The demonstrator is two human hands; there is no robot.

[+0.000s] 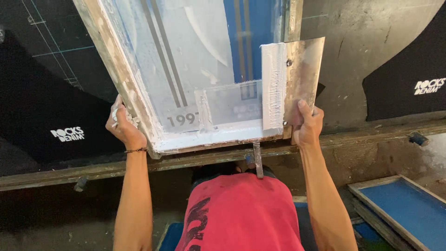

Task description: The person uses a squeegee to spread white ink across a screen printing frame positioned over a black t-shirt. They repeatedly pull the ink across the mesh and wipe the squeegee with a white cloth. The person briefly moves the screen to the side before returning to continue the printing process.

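A wooden-framed printing screen [132,88] with blue mesh and white ink is tilted up over a dark printing table. My left hand [121,128] grips the frame's lower left corner. My right hand [306,124] holds the lower right corner together with a wooden squeegee [302,74], whose rubber edge is coated with thick white ink [273,86]. The thumb presses on the squeegee's wooden handle. White ink also pools along the screen's bottom edge [218,135].
Black garments with small white logos lie on the table at the left [42,121] and right [409,88]. A worn table rail [371,135] runs across. Stacked blue screens [404,209] lean at lower right. My red shirt [241,214] fills the bottom centre.
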